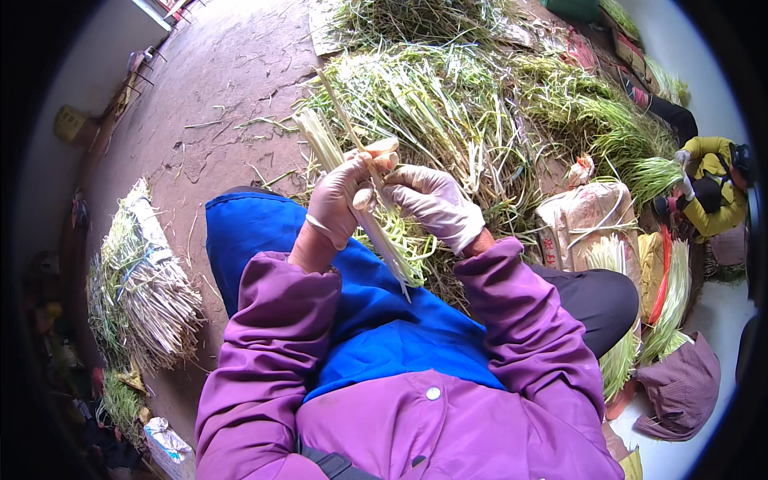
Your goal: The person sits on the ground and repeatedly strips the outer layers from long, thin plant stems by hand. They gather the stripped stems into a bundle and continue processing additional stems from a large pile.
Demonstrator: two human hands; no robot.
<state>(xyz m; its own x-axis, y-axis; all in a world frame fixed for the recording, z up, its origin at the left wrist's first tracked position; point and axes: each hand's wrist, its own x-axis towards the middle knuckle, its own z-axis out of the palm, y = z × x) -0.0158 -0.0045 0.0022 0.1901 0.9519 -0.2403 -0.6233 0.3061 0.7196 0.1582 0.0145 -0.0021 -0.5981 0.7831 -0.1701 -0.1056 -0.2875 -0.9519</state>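
My left hand [342,198], in a thin pale glove, grips a small bundle of pale plant stalks [321,141]. The bundle slants from upper left down across my lap, with its pale green lower end [387,249] over my blue apron [366,336]. A single brownish stalk [339,105] sticks up between the thumb and fingers of that hand. My right hand [435,204], gloved too, pinches at this stalk with curled fingertips, right beside the left fingers. Beyond both hands a wide heap of long green and whitish stalks [420,108] covers the floor.
At left a tied sheaf of stalks [156,282] lies on the reddish floor [222,78]. On the right stands a tied brown sack [588,219] bearing writing, near pale stalk bundles [669,294] and a checked cloth [684,390]. Farther right, a person in yellow [714,186] holds green stalks.
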